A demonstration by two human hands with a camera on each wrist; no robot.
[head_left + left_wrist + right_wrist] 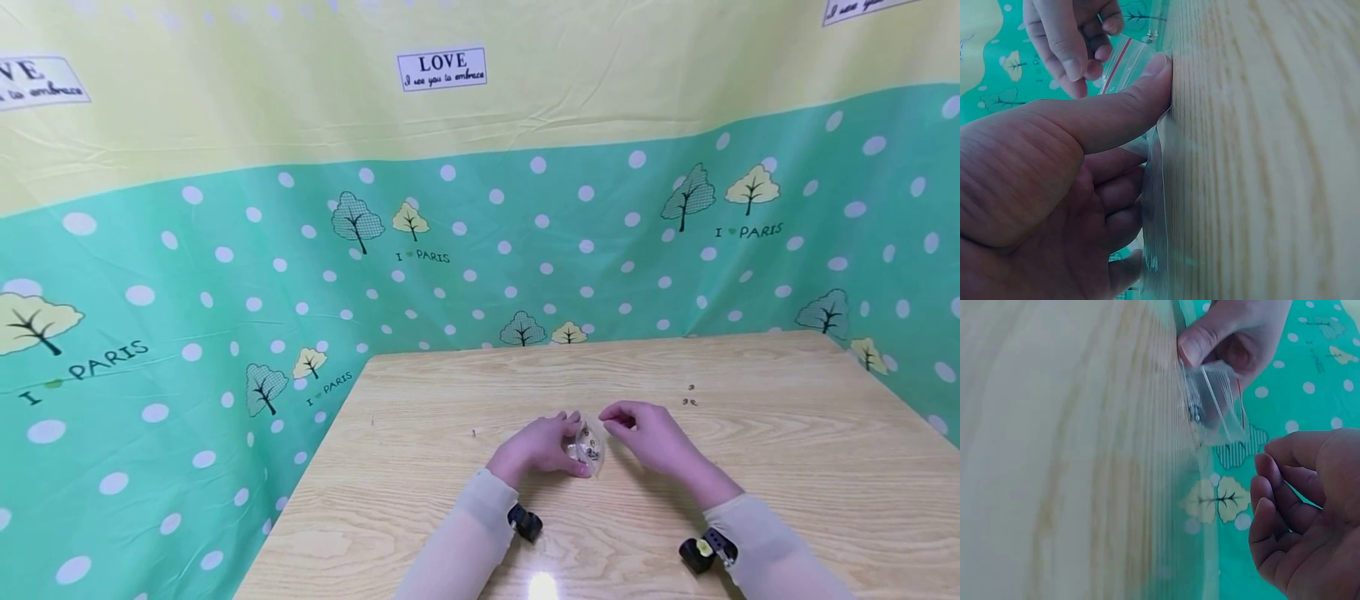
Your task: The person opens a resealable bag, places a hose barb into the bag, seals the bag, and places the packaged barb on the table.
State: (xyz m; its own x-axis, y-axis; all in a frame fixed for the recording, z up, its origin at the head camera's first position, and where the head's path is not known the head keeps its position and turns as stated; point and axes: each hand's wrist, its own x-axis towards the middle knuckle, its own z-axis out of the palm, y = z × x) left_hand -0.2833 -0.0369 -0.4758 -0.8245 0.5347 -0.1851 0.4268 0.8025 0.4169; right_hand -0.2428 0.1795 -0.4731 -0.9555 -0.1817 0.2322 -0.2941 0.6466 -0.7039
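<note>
A small clear zip bag (590,446) with a red line along its mouth stands low on the wooden table, several small dark pieces inside it. My left hand (542,446) holds the bag between thumb and fingers; in the left wrist view its thumb (1141,84) presses near the zip end. To the right of the bag's mouth is my right hand (651,437), apart from it. Its fingers (1266,534) are loosely bent, and no object shows between them. The exact kind of the small pieces cannot be made out.
Several tiny dark pieces (689,402) lie on the table (787,450) beyond my right hand. Another tiny piece (474,433) lies left of my left hand. A green and yellow patterned cloth (465,275) hangs behind the table's far edge and at both sides.
</note>
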